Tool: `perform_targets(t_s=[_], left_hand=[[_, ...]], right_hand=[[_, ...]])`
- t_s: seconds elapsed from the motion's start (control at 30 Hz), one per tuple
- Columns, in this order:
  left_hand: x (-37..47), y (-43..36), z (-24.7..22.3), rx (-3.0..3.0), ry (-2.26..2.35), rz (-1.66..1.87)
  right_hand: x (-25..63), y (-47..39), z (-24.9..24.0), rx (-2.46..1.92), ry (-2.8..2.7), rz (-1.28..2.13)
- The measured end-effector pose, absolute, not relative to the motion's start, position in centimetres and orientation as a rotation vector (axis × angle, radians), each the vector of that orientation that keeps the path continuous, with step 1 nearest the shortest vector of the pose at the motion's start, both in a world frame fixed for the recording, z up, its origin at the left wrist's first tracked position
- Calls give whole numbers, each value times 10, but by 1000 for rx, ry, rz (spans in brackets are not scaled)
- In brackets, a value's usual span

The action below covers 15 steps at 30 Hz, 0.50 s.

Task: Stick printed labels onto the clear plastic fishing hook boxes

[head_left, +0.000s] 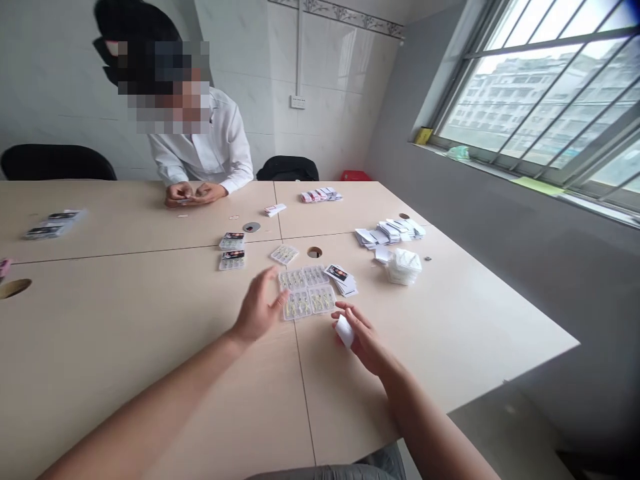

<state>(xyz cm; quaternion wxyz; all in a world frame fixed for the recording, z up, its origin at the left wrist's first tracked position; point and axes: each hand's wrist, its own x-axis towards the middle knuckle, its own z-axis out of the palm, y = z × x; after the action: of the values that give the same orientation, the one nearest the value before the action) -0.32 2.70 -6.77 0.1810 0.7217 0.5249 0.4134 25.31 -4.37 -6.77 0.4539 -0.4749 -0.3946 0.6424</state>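
Clear plastic compartment boxes (307, 291) with small yellowish and silvery pieces inside lie together in front of me. At their left edge is my left hand (259, 308), fingers apart, thumb at the lower left box; whether it touches is unclear. My right hand (364, 339) is closed around a white card (345, 331), just below the right side of the boxes. A small fan of cards (345, 281) rests right of the boxes, the top one dark with a printed picture. Another clear box (285, 254) lies just behind the group.
Two boxes with dark cards (232, 250) lie to the left. Stacked white cards (393, 233) and a pile of clear plastic (404, 267) are at the right. Across the table (150, 320) sits a person (205, 147) in a white shirt, hands on something small. Cable holes (315, 253) pierce the tabletop.
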Motion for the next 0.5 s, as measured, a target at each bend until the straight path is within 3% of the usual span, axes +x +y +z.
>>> perform_targets(t_s=[0.2, 0.5], left_hand=[[71, -26, -64, 2079, 901, 852], [68, -21, -66, 1824, 892, 860]], right_hand=[[242, -52, -68, -1083, -1010, 1553], [249, -47, -72, -998, -1017, 1657]])
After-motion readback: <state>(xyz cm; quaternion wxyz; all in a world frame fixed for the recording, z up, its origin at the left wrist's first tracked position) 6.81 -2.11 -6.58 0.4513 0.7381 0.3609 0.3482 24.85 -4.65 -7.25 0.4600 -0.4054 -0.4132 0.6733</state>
